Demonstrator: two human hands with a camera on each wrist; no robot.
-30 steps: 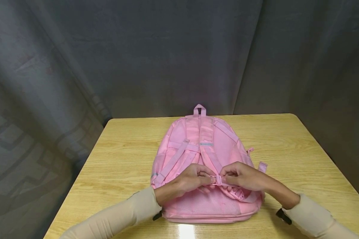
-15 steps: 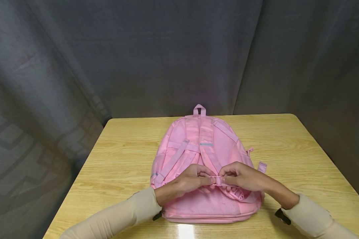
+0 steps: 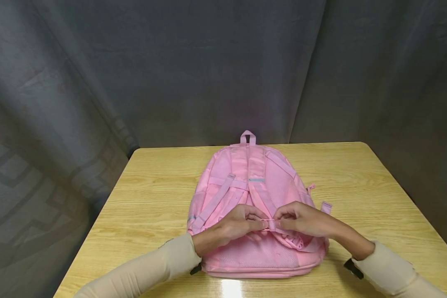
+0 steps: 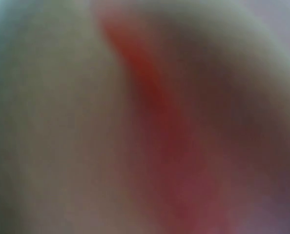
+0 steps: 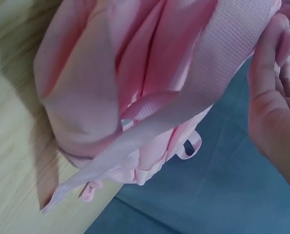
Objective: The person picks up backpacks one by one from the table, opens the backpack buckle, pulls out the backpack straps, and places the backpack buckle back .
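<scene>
A pink backpack (image 3: 258,252) lies on the table, its strap side up and its top handle pointing away. Over its lower middle, both hands meet at a small pink strap buckle (image 3: 271,225). My left hand (image 3: 235,225) pinches the buckle's left end between thumb and fingers. From the other side, my right hand (image 3: 305,219) pinches the pink webbing strap where it meets the buckle. Fingertips cover part of both. In the right wrist view, a wide strap (image 5: 228,53) runs up to the right hand. The left wrist view is a close blur.
A second pink buckle piece (image 3: 297,241) sits just below the right hand. A loose strap end (image 3: 325,207) sticks out past the backpack's right side, below a zipper pull (image 3: 310,188). Under everything is a wooden table (image 3: 152,186), with a dark grey curtain (image 3: 208,74) behind it.
The fingers shift very slightly at the buckle and strap. Both hands keep their places, and the backpack stays where it was.
</scene>
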